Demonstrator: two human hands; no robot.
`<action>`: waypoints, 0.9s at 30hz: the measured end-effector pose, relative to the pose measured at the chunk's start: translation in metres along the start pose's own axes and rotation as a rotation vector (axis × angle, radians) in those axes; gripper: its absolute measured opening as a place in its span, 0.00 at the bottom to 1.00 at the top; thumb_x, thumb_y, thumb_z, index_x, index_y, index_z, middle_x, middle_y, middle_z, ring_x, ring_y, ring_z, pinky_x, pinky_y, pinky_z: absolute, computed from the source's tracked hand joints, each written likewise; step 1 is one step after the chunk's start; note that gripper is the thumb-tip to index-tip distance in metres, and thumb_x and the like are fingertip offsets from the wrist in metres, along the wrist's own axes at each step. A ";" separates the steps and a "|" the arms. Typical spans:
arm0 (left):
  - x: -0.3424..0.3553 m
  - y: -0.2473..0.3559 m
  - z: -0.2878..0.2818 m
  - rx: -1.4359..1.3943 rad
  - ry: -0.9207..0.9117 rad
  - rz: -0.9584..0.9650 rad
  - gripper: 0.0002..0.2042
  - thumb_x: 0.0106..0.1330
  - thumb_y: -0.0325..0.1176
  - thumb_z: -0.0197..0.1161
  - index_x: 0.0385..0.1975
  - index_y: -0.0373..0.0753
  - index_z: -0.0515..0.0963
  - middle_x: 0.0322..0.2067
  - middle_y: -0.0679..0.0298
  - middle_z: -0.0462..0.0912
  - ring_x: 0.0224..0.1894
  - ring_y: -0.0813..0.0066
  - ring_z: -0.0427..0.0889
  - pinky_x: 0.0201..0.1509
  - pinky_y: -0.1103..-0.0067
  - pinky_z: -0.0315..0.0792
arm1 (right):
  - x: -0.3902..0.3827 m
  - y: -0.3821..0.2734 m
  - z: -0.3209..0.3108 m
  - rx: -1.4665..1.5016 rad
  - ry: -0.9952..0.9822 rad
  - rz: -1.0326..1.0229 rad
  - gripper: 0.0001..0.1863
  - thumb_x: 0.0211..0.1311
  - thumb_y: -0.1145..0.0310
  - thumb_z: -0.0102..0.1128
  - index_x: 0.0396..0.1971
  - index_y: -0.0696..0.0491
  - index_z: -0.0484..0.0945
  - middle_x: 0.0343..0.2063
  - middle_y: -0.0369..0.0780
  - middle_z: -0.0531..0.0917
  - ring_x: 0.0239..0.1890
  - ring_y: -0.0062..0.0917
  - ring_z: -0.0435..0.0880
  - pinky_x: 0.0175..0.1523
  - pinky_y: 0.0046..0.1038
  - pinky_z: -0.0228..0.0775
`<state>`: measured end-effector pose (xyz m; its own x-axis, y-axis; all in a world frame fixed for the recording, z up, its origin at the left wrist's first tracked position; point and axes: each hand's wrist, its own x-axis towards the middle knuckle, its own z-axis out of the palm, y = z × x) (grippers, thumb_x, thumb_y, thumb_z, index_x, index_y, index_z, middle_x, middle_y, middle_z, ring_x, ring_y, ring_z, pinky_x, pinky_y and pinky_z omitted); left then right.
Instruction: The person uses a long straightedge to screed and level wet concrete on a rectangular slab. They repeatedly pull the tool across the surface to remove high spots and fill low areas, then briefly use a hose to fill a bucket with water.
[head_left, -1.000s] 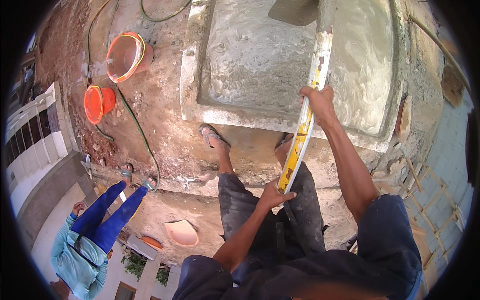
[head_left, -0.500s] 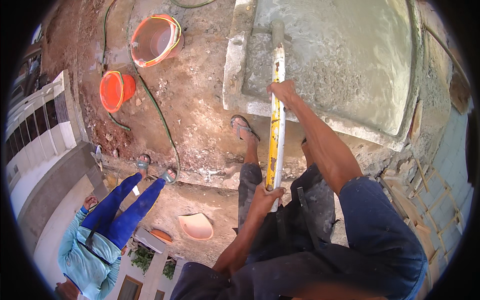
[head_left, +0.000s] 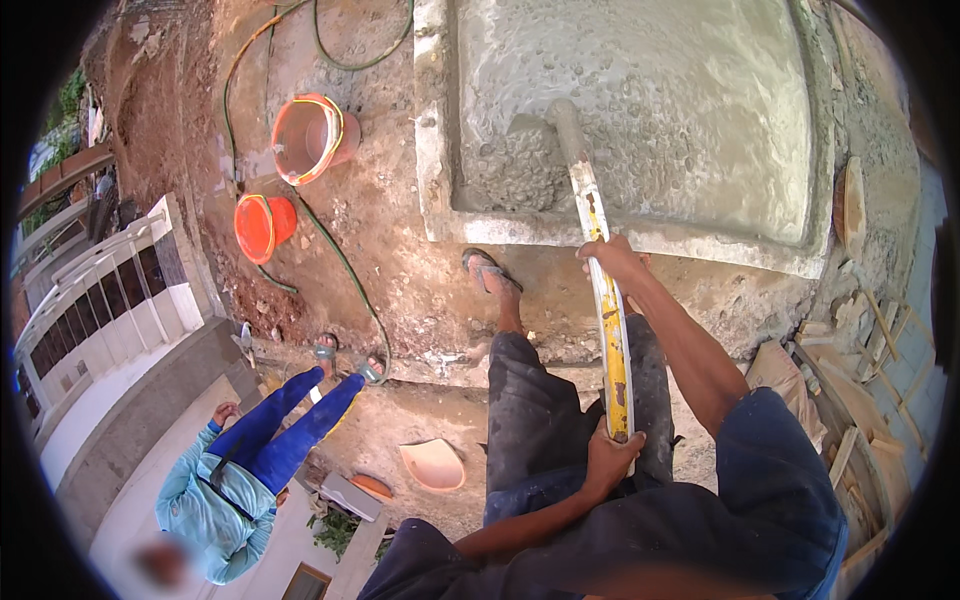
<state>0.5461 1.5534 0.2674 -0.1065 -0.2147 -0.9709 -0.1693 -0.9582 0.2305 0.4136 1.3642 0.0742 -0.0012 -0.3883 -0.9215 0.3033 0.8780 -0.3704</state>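
Both my hands are closed around the white and yellow handle, its paint chipped, of a long hoe (head_left: 612,330). My left hand (head_left: 610,458) grips the near end, close to my body. Farther up the handle is my right hand (head_left: 617,262), just on my side of the trough's near rim. The hoe's cement-coated far end reaches into wet grey concrete (head_left: 690,120) in a shallow rectangular trough (head_left: 640,238). Its blade is mostly hidden by a lumpy mound of mix (head_left: 515,170) at the near left corner.
Two orange buckets (head_left: 340,150) (head_left: 267,228) stand left of the trough, beside a green hose (head_left: 345,262). A person (head_left: 225,490) in blue stands at lower left. A curved pale shard (head_left: 434,465) lies near my feet. Wood scraps (head_left: 845,455) lie at right.
The hoe has come back toward me, both hands nearer my body and its far end closer to the trough's near rim. A mound of concrete now shows beside it. My view has shifted.
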 end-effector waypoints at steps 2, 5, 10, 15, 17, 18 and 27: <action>-0.001 -0.024 0.002 0.103 -0.042 0.019 0.19 0.56 0.30 0.66 0.43 0.30 0.70 0.25 0.59 0.79 0.23 0.76 0.80 0.27 0.78 0.74 | -0.020 0.010 -0.024 0.032 0.114 -0.033 0.16 0.47 0.74 0.65 0.35 0.64 0.73 0.19 0.41 0.78 0.18 0.24 0.78 0.23 0.26 0.71; 0.007 -0.037 -0.001 0.210 -0.104 0.079 0.24 0.52 0.35 0.69 0.46 0.28 0.72 0.30 0.48 0.83 0.28 0.64 0.85 0.34 0.71 0.77 | -0.050 -0.011 -0.044 0.096 0.236 -0.114 0.13 0.47 0.76 0.63 0.33 0.63 0.72 0.17 0.39 0.75 0.17 0.22 0.76 0.20 0.24 0.68; 0.100 0.043 -0.040 0.361 -0.321 0.216 0.28 0.47 0.38 0.69 0.48 0.29 0.73 0.29 0.44 0.83 0.31 0.56 0.85 0.37 0.69 0.77 | -0.026 -0.068 -0.085 0.075 0.552 -0.220 0.10 0.49 0.70 0.62 0.26 0.61 0.72 0.16 0.40 0.75 0.14 0.24 0.73 0.19 0.27 0.67; 0.249 0.165 -0.157 0.717 -0.365 0.345 0.27 0.45 0.39 0.70 0.45 0.31 0.75 0.25 0.54 0.82 0.24 0.69 0.82 0.30 0.75 0.74 | 0.107 -0.106 -0.066 0.325 0.761 -0.200 0.07 0.52 0.71 0.58 0.30 0.59 0.74 0.18 0.40 0.76 0.17 0.29 0.74 0.24 0.30 0.70; 0.254 0.162 -0.191 0.773 -0.347 0.352 0.27 0.45 0.42 0.69 0.44 0.31 0.75 0.28 0.51 0.83 0.28 0.62 0.82 0.34 0.72 0.75 | 0.149 -0.072 -0.046 0.308 0.667 -0.095 0.07 0.53 0.69 0.56 0.30 0.56 0.74 0.18 0.41 0.75 0.17 0.29 0.72 0.25 0.31 0.68; 0.244 0.138 -0.217 0.755 -0.303 0.338 0.27 0.44 0.43 0.68 0.44 0.32 0.75 0.30 0.48 0.82 0.32 0.56 0.83 0.38 0.69 0.75 | 0.151 -0.055 -0.003 0.315 0.684 -0.006 0.07 0.53 0.68 0.55 0.30 0.56 0.74 0.17 0.41 0.75 0.17 0.29 0.72 0.25 0.31 0.68; 0.146 0.128 -0.421 0.899 -0.220 0.331 0.24 0.45 0.44 0.71 0.40 0.36 0.77 0.26 0.49 0.82 0.31 0.49 0.83 0.37 0.65 0.76 | 0.069 0.009 0.195 0.680 0.449 0.003 0.11 0.49 0.75 0.59 0.33 0.62 0.71 0.19 0.44 0.74 0.20 0.31 0.75 0.28 0.32 0.72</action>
<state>0.9215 1.3195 0.1279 -0.4474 -0.3197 -0.8352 -0.7707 -0.3359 0.5414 0.6025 1.2911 0.0303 -0.3378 -0.1105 -0.9347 0.8160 0.4605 -0.3494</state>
